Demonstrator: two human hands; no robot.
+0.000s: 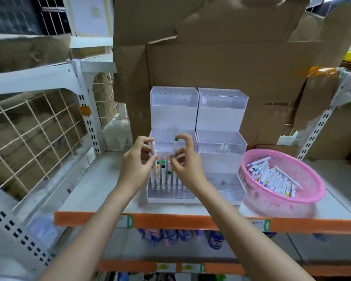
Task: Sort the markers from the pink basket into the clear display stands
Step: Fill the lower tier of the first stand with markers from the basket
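Head view, stockroom shelf.

- Left hand (137, 161): fingers curled, thumb and fingertips pinching a white marker (152, 148) with a pale pink tip. The marker is upright over the left clear stand (173, 110).
- Right hand (185, 161): thumb and forefinger pinching a second white marker (174, 147) with a green cap. It is nearly upright and just beside the first.
- Left clear stand: three stepped tiers. The lowest tier holds a row of standing markers (166, 177), white barrels with caps in green, orange, pink and black. The upper tiers show no markers.
- Right clear stand (221, 114): same stepped form, touching the left stand. The one or two pale items on its middle tier are too blurred to identify.
- Pink basket (296, 167): round plastic mesh, to the right of the stands and near them. It holds a loose heap of markers (272, 177), white-bodied with mixed coloured ends.
- Shelf (101, 179): pale surface with an orange front edge, bearing stands and basket.
- Cardboard boxes (231, 67): stacked behind the stands.
- Wire grid panel (28, 128): at far left.
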